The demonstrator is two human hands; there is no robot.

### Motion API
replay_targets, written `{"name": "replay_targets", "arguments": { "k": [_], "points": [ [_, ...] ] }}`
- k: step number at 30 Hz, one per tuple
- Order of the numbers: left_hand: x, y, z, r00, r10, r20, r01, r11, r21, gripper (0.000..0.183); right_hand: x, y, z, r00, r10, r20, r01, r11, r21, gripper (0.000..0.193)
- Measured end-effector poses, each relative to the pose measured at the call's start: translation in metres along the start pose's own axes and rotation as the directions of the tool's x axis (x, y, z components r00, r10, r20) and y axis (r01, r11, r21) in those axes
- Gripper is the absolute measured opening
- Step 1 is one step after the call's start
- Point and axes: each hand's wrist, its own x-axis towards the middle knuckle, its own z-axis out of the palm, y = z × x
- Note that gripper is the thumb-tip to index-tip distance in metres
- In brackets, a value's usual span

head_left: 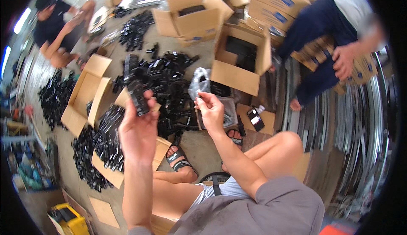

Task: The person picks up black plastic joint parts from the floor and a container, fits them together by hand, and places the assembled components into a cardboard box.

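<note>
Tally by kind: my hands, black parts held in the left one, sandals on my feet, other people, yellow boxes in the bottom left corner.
Hands: 2 (left hand, right hand)
Held black part: 1
Sandals: 2
Other people: 2 (left person, right person)
Yellow box: 1
Total: 8

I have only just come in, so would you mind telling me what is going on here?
A seated person holds up a black part in the left hand. The right hand is raised opposite, fingertips pinched; whether they grip something small is unclear. A heap of black parts lies ahead, and an open cardboard box beyond has black items inside. One co-worker is at the upper left, another at the upper right.
</note>
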Motion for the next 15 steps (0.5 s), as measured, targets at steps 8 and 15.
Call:
{"name": "replay_targets", "arguments": {
  "k": [8, 15],
  "points": [
    [-0.005, -0.01, 0.008, 0.995, 0.028, -0.097, -0.017, 0.994, 0.11, 0.037, -0.046, -0.128, 0.079, 0.95, -0.202, 0.237, 0.169, 0.974, 0.153, 0.019],
    [-0.014, -0.013, 0.011, 0.987, 0.135, -0.083, -0.126, 0.986, 0.107, 0.038, -0.051, -0.129, 0.118, 0.959, -0.142, 0.245, 0.068, 0.956, 0.286, 0.02]
  ]
}}
